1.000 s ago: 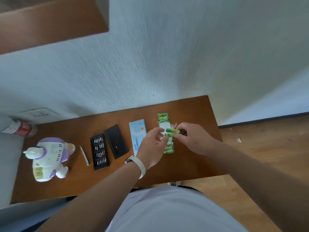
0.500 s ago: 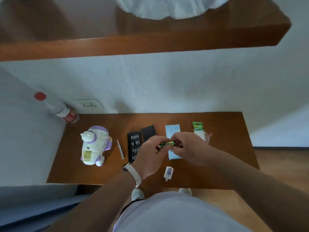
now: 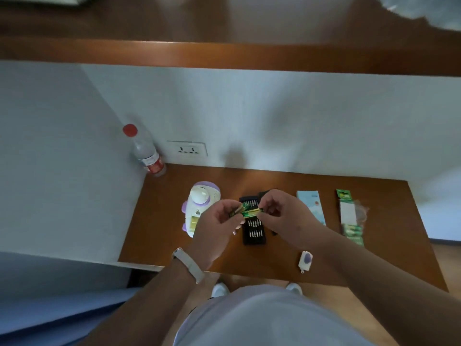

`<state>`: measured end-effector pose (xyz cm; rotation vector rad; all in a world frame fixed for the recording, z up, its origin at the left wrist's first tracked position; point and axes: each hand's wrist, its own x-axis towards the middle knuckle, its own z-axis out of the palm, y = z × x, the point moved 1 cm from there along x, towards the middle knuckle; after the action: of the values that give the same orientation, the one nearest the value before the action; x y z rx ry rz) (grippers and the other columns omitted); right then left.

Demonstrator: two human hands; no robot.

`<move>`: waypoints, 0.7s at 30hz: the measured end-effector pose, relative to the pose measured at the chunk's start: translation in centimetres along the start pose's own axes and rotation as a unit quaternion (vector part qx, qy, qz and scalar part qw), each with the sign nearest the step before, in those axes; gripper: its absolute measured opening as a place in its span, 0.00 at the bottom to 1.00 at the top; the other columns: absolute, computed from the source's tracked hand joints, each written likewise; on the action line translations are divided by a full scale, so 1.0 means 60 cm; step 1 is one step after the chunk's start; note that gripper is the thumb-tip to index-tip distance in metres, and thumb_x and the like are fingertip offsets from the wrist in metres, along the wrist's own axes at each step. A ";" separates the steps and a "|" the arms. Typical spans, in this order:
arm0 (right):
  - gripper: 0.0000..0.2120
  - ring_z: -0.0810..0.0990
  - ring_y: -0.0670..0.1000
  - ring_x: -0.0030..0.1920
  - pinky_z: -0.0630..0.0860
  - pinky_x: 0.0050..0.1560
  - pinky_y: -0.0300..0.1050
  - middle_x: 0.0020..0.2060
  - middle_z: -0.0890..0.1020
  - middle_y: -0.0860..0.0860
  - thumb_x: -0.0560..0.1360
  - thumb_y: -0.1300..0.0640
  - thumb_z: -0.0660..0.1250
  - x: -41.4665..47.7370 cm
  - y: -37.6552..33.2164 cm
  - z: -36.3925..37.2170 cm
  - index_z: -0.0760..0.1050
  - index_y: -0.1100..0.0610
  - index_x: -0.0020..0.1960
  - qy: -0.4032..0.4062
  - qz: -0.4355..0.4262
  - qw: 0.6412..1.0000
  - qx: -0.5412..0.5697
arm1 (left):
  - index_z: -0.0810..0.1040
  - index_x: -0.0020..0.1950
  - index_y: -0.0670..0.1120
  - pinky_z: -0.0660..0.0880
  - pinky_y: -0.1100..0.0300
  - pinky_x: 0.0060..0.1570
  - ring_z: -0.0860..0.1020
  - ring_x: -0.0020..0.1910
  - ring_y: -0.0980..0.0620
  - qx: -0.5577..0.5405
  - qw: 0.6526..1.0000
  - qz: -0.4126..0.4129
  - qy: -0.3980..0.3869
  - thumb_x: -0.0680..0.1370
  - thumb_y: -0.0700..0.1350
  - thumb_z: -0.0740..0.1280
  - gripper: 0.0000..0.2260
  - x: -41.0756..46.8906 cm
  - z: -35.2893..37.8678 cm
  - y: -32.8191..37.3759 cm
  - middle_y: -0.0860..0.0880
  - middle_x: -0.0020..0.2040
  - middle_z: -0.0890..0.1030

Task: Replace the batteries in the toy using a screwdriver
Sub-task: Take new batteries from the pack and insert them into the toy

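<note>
fingertips (image 3: 265, 209) of the right hand (image 3: 283, 218) and the thumb and fingers of the left hand (image 3: 215, 227) pinch green-and-gold batteries (image 3: 247, 213) between them, held above the table and not touching it. looks like two cells crossed at a slight angle, one end in each hand. blurred, cannot tell more. white wristband (image 3: 190, 264) on left wrist.

under the hands: black bit case (image 3: 254, 229), open, with rows of silver bits in it. far rows are covered by the batteries and fingers. black lid (image 3: 267, 193) just behind it, mostly hidden by the right hand. toy (image 3: 200, 198), white and purple, lies just left of the bit case, its near side covered by the left hand. yellowish battery bay (image 3: 193, 222) faces up, cannot tell what is in it.

right of the hands: light blue box (image 3: 311, 206), near end hidden by the right forearm. farther right, battery pack (image 3: 349, 218): green header at far end, white card in the middle, green cells in the near end, clear blister loose on its right side. small white cover (image 3: 305, 261) with a purple oval lies near the front edge of the wooden table (image 3: 389, 258), apart from the rest.

far left corner: water bottle (image 3: 146, 152), red cap, beside wall socket (image 3: 187, 149). wooden shelf (image 3: 224, 56) overhead.
</note>
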<state>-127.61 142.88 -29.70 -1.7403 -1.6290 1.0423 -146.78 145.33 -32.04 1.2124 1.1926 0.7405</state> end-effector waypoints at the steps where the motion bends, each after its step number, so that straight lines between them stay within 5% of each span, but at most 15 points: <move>1: 0.11 0.77 0.38 0.41 0.73 0.40 0.29 0.39 0.79 0.36 0.75 0.57 0.71 0.002 -0.009 0.012 0.73 0.43 0.43 0.001 -0.001 1.000 -0.004 | 0.81 0.55 0.45 0.81 0.63 0.44 0.84 0.42 0.56 -0.019 1.000 -0.004 0.000 0.79 0.32 0.69 0.10 0.000 -0.015 0.001 0.51 0.43 0.86; 5: 0.10 0.77 0.39 0.42 0.74 0.40 0.30 0.38 0.80 0.42 0.74 0.57 0.73 0.008 -0.041 0.057 0.74 0.44 0.43 0.015 0.010 1.000 -0.003 | 0.80 0.57 0.42 0.80 0.65 0.45 0.85 0.46 0.53 -0.081 0.997 -0.018 -0.004 0.78 0.32 0.68 0.10 0.002 -0.066 0.003 0.44 0.50 0.86; 10: 0.09 0.79 0.42 0.44 0.80 0.44 0.40 0.41 0.81 0.41 0.76 0.55 0.71 0.008 -0.065 0.112 0.75 0.42 0.49 -0.005 0.014 1.000 -0.009 | 0.82 0.55 0.46 0.80 0.63 0.45 0.85 0.47 0.54 -0.116 0.993 -0.018 -0.023 0.78 0.33 0.70 0.10 0.001 -0.111 -0.007 0.47 0.49 0.87; 16: 0.23 0.81 0.42 0.46 0.79 0.44 0.35 0.45 0.81 0.40 0.78 0.57 0.68 0.007 -0.080 0.144 0.67 0.35 0.65 -0.018 -0.008 1.000 0.000 | 0.82 0.57 0.44 0.82 0.54 0.53 0.85 0.51 0.47 -0.138 0.989 -0.014 -0.053 0.77 0.35 0.72 0.10 0.004 -0.129 -0.019 0.45 0.51 0.87; 21: 0.22 0.82 0.42 0.44 0.80 0.44 0.38 0.43 0.82 0.41 0.77 0.56 0.69 0.016 -0.076 0.150 0.66 0.35 0.61 0.005 -0.028 1.000 0.011 | 0.81 0.56 0.43 0.82 0.59 0.47 0.86 0.50 0.48 -0.163 0.985 -0.014 -0.053 0.77 0.35 0.72 0.10 0.010 -0.136 -0.017 0.46 0.50 0.87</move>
<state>-137.60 143.29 -31.19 -1.6728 -1.6449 1.0200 -154.55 148.07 -32.57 0.9490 0.9544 0.8051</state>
